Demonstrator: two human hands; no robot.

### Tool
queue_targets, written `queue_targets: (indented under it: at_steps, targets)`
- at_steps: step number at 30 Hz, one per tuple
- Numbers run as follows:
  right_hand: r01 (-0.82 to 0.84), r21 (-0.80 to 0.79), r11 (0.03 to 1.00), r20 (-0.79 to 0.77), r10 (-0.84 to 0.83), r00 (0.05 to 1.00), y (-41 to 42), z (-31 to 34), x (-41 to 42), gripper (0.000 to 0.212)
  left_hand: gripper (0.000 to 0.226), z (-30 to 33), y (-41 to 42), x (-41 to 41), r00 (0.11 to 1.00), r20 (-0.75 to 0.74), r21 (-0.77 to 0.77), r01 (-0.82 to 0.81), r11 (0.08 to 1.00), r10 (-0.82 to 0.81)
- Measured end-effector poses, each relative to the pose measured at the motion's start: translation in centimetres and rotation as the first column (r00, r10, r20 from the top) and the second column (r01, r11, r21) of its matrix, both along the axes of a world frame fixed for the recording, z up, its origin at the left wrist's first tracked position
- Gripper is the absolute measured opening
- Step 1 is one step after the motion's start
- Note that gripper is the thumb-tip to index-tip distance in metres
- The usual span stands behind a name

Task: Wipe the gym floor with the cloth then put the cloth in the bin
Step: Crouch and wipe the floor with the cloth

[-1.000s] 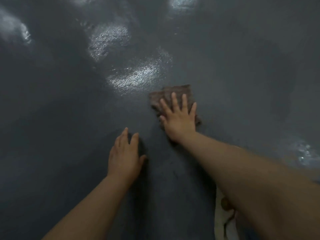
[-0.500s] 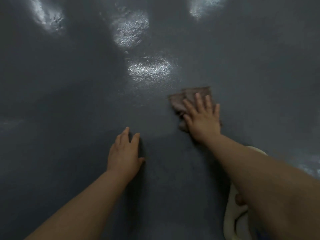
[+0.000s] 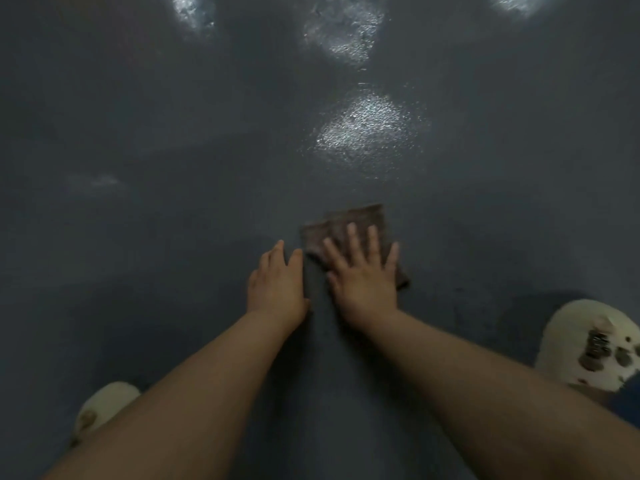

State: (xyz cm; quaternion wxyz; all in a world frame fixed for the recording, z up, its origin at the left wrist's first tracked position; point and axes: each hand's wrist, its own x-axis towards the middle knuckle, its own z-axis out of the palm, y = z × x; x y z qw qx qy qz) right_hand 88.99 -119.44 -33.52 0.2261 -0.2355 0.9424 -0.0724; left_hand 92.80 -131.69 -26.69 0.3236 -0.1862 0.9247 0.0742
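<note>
Pulled back toward the body since half a second ago: right hand (image 3: 363, 275) and brown cloth (image 3: 349, 226), now lying just beside the left hand (image 3: 277, 282) instead of well out to its right. Shifted too: pale slippers, one (image 3: 588, 344) now in full view at the right edge, the other (image 3: 104, 403) peeking out behind the left forearm at lower left. Pressed flat on the cloth, fingers (image 3: 372, 240) straight and spread, nothing curled around the fabric; only the far edge, the left corner and a strip at the right of the cloth showing past the hand. Resting palm-down on the dark grey gym floor (image 3: 156, 271), left hand, fingers straight and close together, holding nothing, its fingertips close to the cloth's left corner, contact impossible to tell. Spread across the floor beyond the cloth, several bright patches of reflected light (image 3: 367, 129), the nearest well apart from the cloth's far edge. Dark blotches visible on the top of the right slipper. Both bare forearms reaching in from the bottom of the view.
</note>
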Motion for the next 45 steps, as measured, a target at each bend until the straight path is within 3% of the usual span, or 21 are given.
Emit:
queue_targets:
  at_steps: [3, 6, 9, 11, 15, 18, 20, 23, 25, 28, 31, 33, 36, 38, 40, 42, 45]
  targets:
    - [-0.32, -0.031, 0.947, 0.023, 0.32, 0.947, -0.8, -0.7, 2.9, 0.061, 0.084, 0.2, -0.5, 1.1, 0.998, -0.006, 0.003, -0.057, 0.998, 0.057]
    - [-0.378, 0.006, 0.926, -0.038, 0.378, 0.925, 0.4, -0.7, 1.2, 0.057, 0.081, 0.1, -0.8, 1.9, 0.997, -0.011, 0.018, -0.077, 0.997, 0.077]
    - [-0.238, 0.037, 0.97, -0.107, 0.241, 0.965, 2.1, -1.0, -2.5, 0.06, 0.082, 0.0, -1.0, 2.6, 0.997, -0.017, 0.038, -0.077, 0.996, 0.078]
    - [0.005, 0.079, 0.997, -0.094, 0.003, 0.996, 3.3, -0.9, -4.8, 0.055, 0.083, -0.1, -1.2, 3.0, 0.997, -0.015, 0.045, -0.077, 0.996, 0.078]
    - [0.386, 0.082, 0.919, -0.053, -0.382, 0.922, 2.5, -0.3, -6.0, 0.055, 0.085, -0.5, -2.1, 3.9, 0.994, -0.032, 0.05, -0.107, 0.993, 0.108]
    - [0.466, 0.06, 0.883, 0.003, -0.467, 0.884, -1.3, 0.0, -3.3, 0.055, 0.09, -1.1, -3.1, 4.7, 0.985, -0.034, 0.043, -0.166, 0.985, 0.168]
    - [0.344, 0.062, 0.937, -0.012, -0.344, 0.939, -3.7, 0.2, -0.5, 0.056, 0.097, -1.6, -3.9, 5.4, 0.975, -0.031, 0.034, -0.22, 0.975, 0.221]
    - [-0.077, -0.015, 0.997, -0.05, 0.077, 0.996, -6.3, -0.6, 4.8, 0.055, 0.105, -2.1, -5.3, 6.7, 0.966, -0.053, 0.025, -0.251, 0.968, 0.252]
    - [-0.368, -0.038, 0.929, -0.079, 0.364, 0.928, -7.1, -0.9, 6.8, 0.054, 0.107, -2.3, -6.4, 7.7, 0.969, -0.054, 0.03, -0.241, 0.97, 0.243]
    - [-0.577, -0.024, 0.817, -0.102, 0.572, 0.814, -7.0, -1.2, 4.8, 0.053, 0.112, -2.4, -8.1, 9.4, 0.965, -0.019, 0.057, -0.259, 0.964, 0.261]
    - [-0.488, -0.01, 0.873, -0.155, 0.481, 0.863, -7.2, -1.4, 1.2, 0.054, 0.114, -2.5, -9.8, 10.4, 0.955, -0.004, 0.061, -0.296, 0.953, 0.297]
    - [-0.263, 0.002, 0.965, -0.121, 0.261, 0.958, -8.5, -1.1, -0.6, 0.053, 0.111, -2.5, -10.7, 10.7, 0.948, 0.007, 0.074, -0.318, 0.945, 0.318]
    - [0.003, 0.048, 0.999, -0.059, 0.0, 0.998, -11.8, -0.3, -0.4, 0.053, 0.086, -2.6, -11.4, 10.8, 0.907, -0.08, 0.161, -0.398, 0.903, 0.413]
    - [0.014, 0.018, 1.0, -0.014, -0.014, 1.0, -14.3, 0.2, 1.4, 0.055, 0.072, -2.6, -11.7, 10.8, 0.825, -0.195, 0.218, -0.491, 0.843, 0.531]
    - [-0.152, -0.004, 0.988, 0.001, 0.152, 0.988, -15.9, 0.1, 4.4, 0.057, 0.07, -2.6, -12.2, 10.8, 0.771, -0.269, 0.231, -0.53, 0.816, 0.577]
    - [-0.438, -0.06, 0.897, 0.013, 0.439, 0.898, -16.7, -0.1, 7.9, 0.059, 0.07, -2.6, -12.7, 11.1, 0.763, -0.279, 0.228, -0.538, 0.811, 0.584]
    - [-0.798, -0.08, 0.597, -0.058, 0.796, 0.602, -16.0, -0.8, 10.3, 0.067, 0.065, -2.7, -13.6, 12.0, 0.742, -0.245, 0.211, -0.588, 0.781, 0.624]
